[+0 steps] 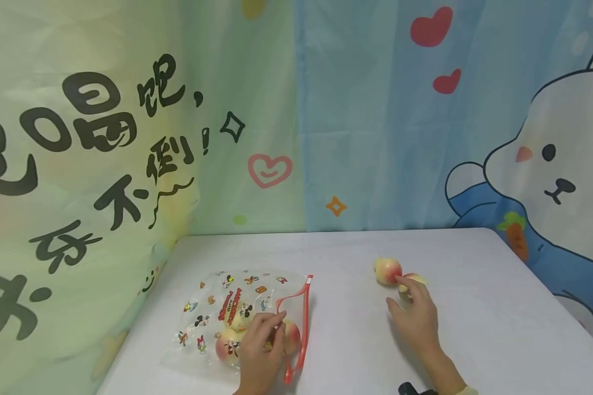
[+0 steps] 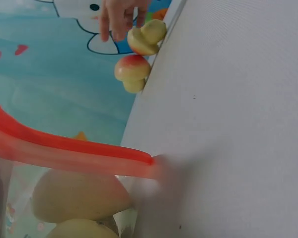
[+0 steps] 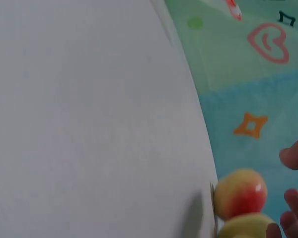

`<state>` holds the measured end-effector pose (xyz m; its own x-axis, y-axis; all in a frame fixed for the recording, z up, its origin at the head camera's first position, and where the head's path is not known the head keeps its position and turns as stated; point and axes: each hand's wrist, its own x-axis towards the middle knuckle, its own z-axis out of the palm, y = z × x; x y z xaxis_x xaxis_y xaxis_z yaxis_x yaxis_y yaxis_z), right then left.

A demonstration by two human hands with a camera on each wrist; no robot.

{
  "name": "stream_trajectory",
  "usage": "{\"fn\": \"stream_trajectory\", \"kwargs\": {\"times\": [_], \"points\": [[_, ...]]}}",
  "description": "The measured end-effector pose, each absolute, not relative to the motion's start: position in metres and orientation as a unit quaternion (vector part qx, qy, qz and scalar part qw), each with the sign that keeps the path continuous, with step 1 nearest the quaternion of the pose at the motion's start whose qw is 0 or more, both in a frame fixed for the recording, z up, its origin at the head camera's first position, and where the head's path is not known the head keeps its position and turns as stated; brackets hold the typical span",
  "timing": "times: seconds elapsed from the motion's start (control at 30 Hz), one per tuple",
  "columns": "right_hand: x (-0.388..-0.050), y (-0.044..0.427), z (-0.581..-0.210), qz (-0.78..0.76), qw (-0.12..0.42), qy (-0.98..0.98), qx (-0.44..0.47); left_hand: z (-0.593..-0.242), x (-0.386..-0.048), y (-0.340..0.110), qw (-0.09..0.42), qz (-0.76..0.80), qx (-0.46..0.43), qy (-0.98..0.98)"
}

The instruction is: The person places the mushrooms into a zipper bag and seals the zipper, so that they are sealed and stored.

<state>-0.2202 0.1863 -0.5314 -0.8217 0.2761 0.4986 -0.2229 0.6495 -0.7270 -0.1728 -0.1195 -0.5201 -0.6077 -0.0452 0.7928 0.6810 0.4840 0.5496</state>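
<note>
A clear bag with cartoon prints and a red zip edge (image 1: 305, 323) lies at the table's left, peach-like fruits (image 1: 225, 346) inside it. My left hand (image 1: 262, 351) pinches the upper layer of the bag near its opening; in the left wrist view the red edge (image 2: 74, 151) stands raised above the fruits. Two more red-and-yellow fruits (image 1: 387, 271) sit together at the back right. At the nearer one, my right hand (image 1: 417, 318) reaches with thumb and fingers apart, fingertips by its surface. The right wrist view shows both fruits (image 3: 241, 193) beside the fingers (image 3: 295, 153).
The white table (image 1: 346, 329) carries a black object (image 1: 412, 389) at its front edge, near the right forearm. Behind the table hangs a printed curtain (image 1: 356, 109) with hearts and a bear-like figure.
</note>
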Motion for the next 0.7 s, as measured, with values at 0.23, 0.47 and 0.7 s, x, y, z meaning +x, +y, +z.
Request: {"fn": "stream_trajectory", "kwargs": {"times": [0.23, 0.47, 0.7], "points": [[-0.229, 0.226, -0.530, 0.416, 0.243, -0.869, -0.114, -0.520, -0.170, -0.120, 0.372, -0.452, -0.180, -0.791], [-0.237, 0.245, -0.536, 0.383, 0.175, -0.903, -0.086, -0.521, -0.172, -0.120, 0.382, -0.447, -0.183, -0.788], [-0.239, 0.245, -0.537, 0.375, 0.128, -0.914, -0.088, -0.522, -0.173, -0.120, 0.377, -0.465, -0.196, -0.777]]}}
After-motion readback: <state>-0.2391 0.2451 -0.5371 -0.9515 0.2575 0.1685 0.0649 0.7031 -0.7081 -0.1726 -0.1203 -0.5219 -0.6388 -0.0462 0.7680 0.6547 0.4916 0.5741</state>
